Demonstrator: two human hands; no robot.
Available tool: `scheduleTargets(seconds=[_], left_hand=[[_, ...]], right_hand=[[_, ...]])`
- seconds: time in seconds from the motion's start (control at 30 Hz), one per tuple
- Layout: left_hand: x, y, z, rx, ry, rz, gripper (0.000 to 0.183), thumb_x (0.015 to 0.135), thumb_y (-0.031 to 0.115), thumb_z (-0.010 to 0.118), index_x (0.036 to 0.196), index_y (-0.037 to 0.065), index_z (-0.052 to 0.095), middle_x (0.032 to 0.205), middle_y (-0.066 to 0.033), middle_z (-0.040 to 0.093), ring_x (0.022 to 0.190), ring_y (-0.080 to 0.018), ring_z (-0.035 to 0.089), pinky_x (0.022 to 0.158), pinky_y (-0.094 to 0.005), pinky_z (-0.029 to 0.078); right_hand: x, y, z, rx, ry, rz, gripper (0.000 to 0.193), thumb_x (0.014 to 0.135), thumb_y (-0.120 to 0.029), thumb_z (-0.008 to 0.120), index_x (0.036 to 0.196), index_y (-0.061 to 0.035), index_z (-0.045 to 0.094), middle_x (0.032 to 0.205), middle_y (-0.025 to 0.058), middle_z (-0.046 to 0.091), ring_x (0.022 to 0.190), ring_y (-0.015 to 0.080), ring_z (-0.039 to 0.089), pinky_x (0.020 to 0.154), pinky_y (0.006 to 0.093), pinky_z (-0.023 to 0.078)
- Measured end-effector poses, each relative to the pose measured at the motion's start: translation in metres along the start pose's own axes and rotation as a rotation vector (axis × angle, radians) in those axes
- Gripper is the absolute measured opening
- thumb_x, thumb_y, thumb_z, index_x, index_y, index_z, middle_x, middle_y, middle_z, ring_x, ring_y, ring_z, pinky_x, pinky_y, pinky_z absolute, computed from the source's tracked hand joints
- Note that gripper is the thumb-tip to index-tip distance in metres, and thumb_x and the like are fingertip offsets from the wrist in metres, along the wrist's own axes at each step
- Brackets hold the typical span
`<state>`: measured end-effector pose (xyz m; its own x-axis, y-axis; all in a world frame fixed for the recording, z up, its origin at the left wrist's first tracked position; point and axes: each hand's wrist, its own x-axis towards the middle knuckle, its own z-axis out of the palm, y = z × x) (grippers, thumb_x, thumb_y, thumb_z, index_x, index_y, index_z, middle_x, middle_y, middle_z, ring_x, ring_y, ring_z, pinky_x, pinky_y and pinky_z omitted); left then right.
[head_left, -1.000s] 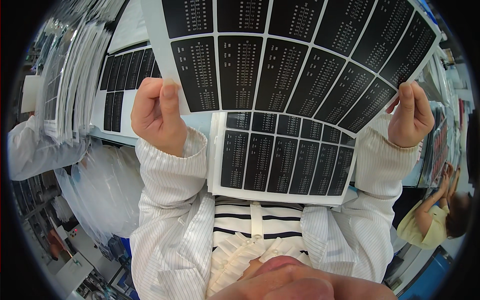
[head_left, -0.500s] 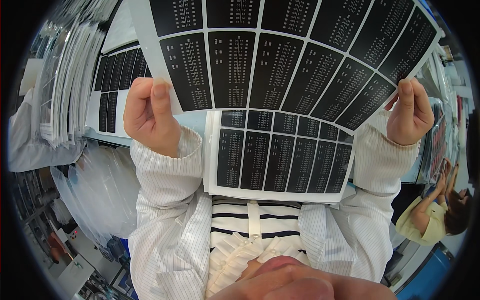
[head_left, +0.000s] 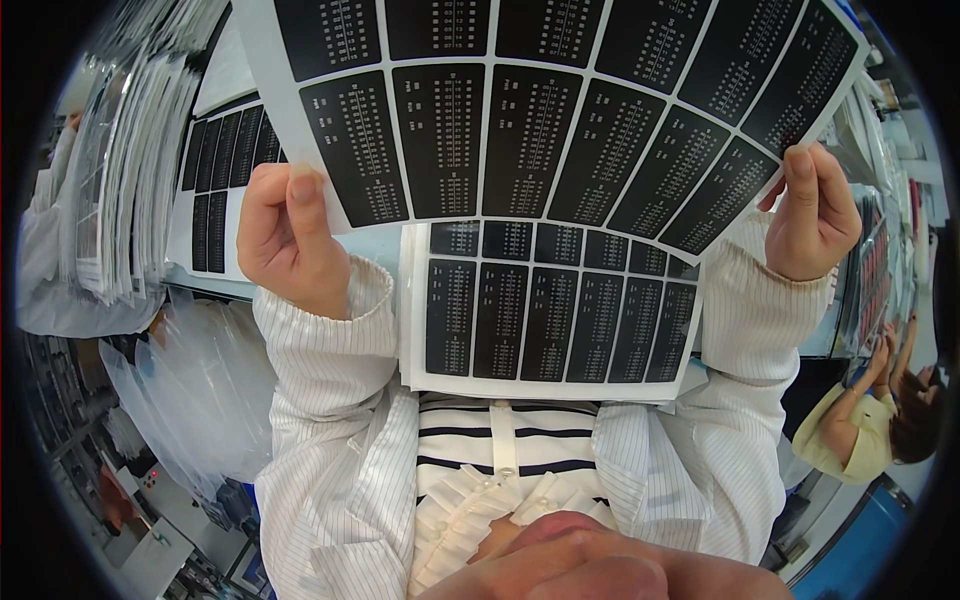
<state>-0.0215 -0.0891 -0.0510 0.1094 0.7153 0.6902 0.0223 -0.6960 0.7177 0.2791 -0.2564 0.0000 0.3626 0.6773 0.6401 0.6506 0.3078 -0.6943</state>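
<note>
A white sheet printed with black label panels [head_left: 530,140] is held up between my two hands and bows across the top of the view. My left hand [head_left: 292,235] pinches its left edge between thumb and bent fingers. On the opposite edge my right hand [head_left: 812,212] grips the same way, thumb toward me. Below the raised sheet lies a stack of similar printed sheets [head_left: 545,388], close to my body. The raised sheet hides the stack's far part, and its own far edge runs out of view.
More black-panelled sheets [head_left: 225,215] lie on the table to the left, beside upright bundles of sheets in clear plastic [head_left: 135,180]. Clear plastic bags [head_left: 195,390] hang below the table edge. A person in yellow [head_left: 845,435] is at the right.
Both hands and the held sheet have shifted slightly left. The right hand has also risen a little. The grip on both edges is the same.
</note>
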Motion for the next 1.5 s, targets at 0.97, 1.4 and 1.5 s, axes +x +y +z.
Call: scheduleTargets(seconds=[0.97, 1.4, 1.5], left_hand=[[-0.002, 0.005, 0.01, 0.078, 0.066, -0.012, 0.021, 0.087, 0.012, 0.054, 0.071, -0.001, 0.052, 0.064, 0.0012, 0.047, 0.056, -0.0044, 0.035, 0.051, -0.0171, 0.026], [-0.003, 0.002, 0.01, 0.116, 0.058, 0.023, 0.021, 0.086, 0.014, 0.054, 0.07, 0.0, 0.051, 0.063, 0.001, 0.047, 0.057, -0.005, 0.036, 0.052, -0.0172, 0.026], [-0.004, 0.0, 0.009, 0.132, 0.069, 0.024, 0.022, 0.087, 0.013, 0.053, 0.069, 0.0, 0.051, 0.063, 0.001, 0.046, 0.056, -0.0049, 0.035, 0.052, -0.0173, 0.026]], right_hand=[[0.004, -0.003, 0.002, 0.095, 0.023, -0.01, 0.011, 0.082, -0.007, 0.06, 0.086, 0.0026, 0.064, 0.062, 0.0036, 0.058, 0.049, 0.0056, 0.049, 0.043, 0.015, 0.035], [0.001, -0.001, -0.004, 0.038, -0.04, -0.007, 0.015, 0.085, -0.009, 0.056, 0.091, 0.0036, 0.062, 0.072, 0.006, 0.06, 0.05, 0.0081, 0.051, 0.044, 0.0171, 0.038], [0.001, -0.002, -0.004, 0.023, -0.035, -0.003, 0.015, 0.085, -0.009, 0.056, 0.09, 0.0035, 0.062, 0.072, 0.0059, 0.06, 0.05, 0.0079, 0.051, 0.044, 0.0169, 0.038]])
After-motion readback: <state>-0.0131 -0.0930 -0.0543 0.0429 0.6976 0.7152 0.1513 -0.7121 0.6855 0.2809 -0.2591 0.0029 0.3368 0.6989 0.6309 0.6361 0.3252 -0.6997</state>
